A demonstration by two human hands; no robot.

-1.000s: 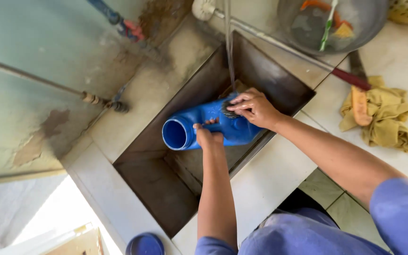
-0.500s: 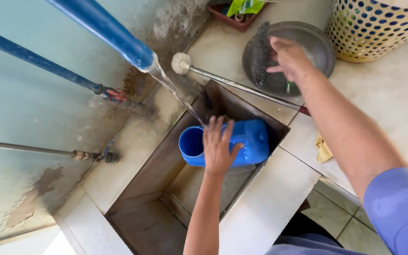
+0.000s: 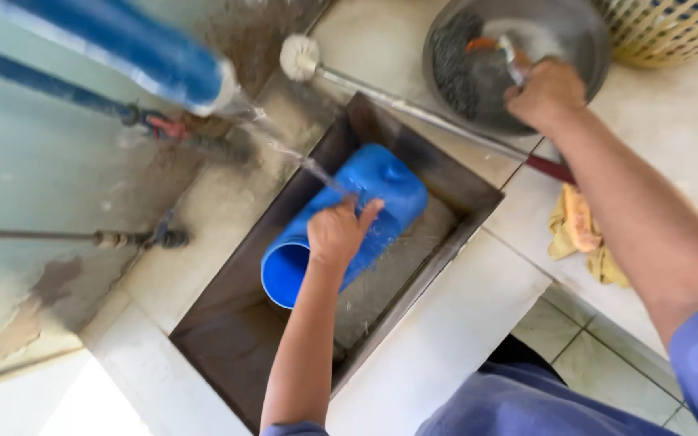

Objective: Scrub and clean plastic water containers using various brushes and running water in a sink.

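One blue jug [image 3: 349, 222] lying on its side in one dark sink [image 3: 228, 339], left hand [image 3: 337, 234] flat on the jug with fingers spread, gripping nothing, right hand [image 3: 544, 90] beyond the sink closed round something in one metal bowl [image 3: 583, 32], one long brush [image 3: 414, 109] along the sink's far rim, one yellow cloth [image 3: 579, 234], one woven basket [image 3: 672, 28].

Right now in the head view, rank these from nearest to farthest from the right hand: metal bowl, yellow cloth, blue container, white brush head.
1. Metal bowl: the right hand is in it, top right.
2. Yellow cloth: on the counter below the forearm.
3. Blue container: in the sink, under the left hand.
4. White brush head: top centre; close to the container's distance.
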